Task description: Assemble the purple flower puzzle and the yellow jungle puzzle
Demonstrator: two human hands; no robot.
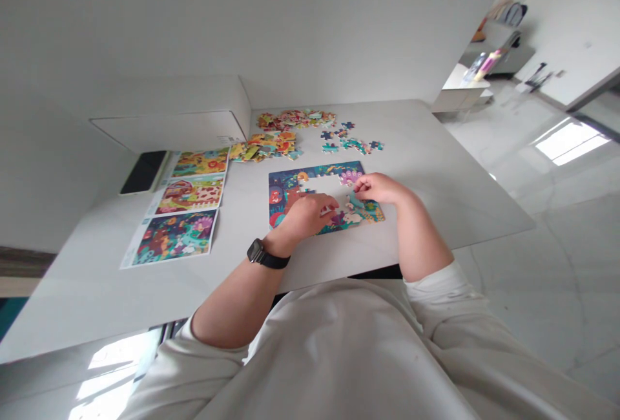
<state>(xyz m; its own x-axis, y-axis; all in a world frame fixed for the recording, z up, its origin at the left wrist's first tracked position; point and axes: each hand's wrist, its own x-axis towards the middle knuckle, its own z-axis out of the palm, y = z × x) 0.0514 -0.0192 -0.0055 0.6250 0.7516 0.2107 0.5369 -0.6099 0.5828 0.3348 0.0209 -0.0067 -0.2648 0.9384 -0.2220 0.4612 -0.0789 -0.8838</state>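
A colourful jigsaw puzzle (316,173) lies on the table with its border joined and a bare gap in its middle. Over its lower left part rests my left hand (310,214), fingers loosely curved and apart, with no piece visible in them. The hand covers some of the picture. At the right side of the gap, my right hand (380,189) is closed in a pinch at a teal puzzle piece (355,200); its fingertips partly hide that spot. A black watch (264,254) is on my left wrist.
Loose dark and teal pieces (356,144) lie behind the puzzle. Piles of yellow pieces (271,145) and reddish pieces (298,119) sit further left. Printed picture sheets (177,236), a phone (144,172) and a white box (169,129) occupy the table's left side.
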